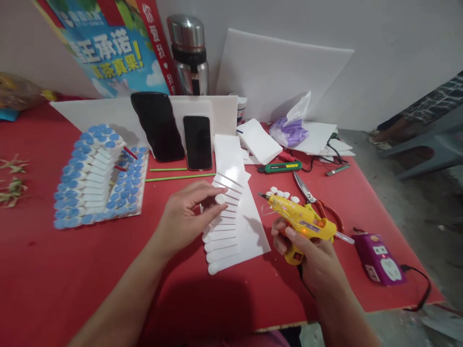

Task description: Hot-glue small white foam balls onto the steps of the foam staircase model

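My left hand (188, 214) pinches a small white round cap (220, 198) against the left edge of a white foam staircase model (235, 226) lying on the red table (72, 270). Several white caps line the lower steps' left ends. My right hand (311, 255) grips a yellow hot glue gun (302, 221), its nozzle pointing left toward the model, a little to the right of it. A few loose white caps (280, 193) lie just behind the gun.
A finished blue-capped staircase model (97, 178) stands at left. Two phones (197, 142) lean on white foam board. Pliers (307, 193), a green utility knife (278, 167), green sticks (181, 177), a purple power strip (379, 258), a steel flask (188, 53) and a plastic bag (291, 127) surround the work.
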`<action>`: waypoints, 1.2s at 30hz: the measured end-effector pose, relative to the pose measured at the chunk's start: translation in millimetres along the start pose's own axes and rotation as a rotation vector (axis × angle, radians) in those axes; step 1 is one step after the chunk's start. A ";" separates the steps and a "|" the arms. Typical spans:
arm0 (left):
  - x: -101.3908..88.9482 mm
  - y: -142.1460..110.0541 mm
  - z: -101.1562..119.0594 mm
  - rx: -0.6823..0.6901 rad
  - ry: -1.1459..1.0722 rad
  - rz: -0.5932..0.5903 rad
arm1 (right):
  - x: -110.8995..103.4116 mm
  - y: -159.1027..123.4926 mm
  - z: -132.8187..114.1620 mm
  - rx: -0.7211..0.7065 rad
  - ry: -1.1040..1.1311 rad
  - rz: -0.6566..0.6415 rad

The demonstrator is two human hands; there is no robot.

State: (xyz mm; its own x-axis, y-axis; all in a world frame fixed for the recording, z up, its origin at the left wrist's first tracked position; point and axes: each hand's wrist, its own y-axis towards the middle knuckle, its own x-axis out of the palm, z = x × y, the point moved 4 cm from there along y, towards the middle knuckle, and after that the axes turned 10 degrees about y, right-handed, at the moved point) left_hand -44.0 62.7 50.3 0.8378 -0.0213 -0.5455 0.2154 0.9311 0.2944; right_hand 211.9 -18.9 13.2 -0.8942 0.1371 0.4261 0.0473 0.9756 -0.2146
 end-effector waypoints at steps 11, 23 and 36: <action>-4.9 -1.5 12.7 0.208 0.134 0.071 | -0.7 -0.7 0.6 0.015 0.009 0.039; 14.3 -12.2 28.5 0.200 0.053 0.020 | -17.4 -2.9 -14.0 -0.083 0.026 0.160; 22.0 -15.3 37.9 0.032 -0.182 0.048 | -18.4 -6.2 -7.4 -0.050 0.043 0.146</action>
State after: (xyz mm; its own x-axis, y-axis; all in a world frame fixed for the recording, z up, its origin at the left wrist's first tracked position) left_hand -9.8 34.2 63.6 0.9240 -0.0452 -0.3797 0.1861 0.9206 0.3434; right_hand 231.3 -26.2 13.2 -0.8564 0.2843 0.4310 0.1986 0.9519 -0.2334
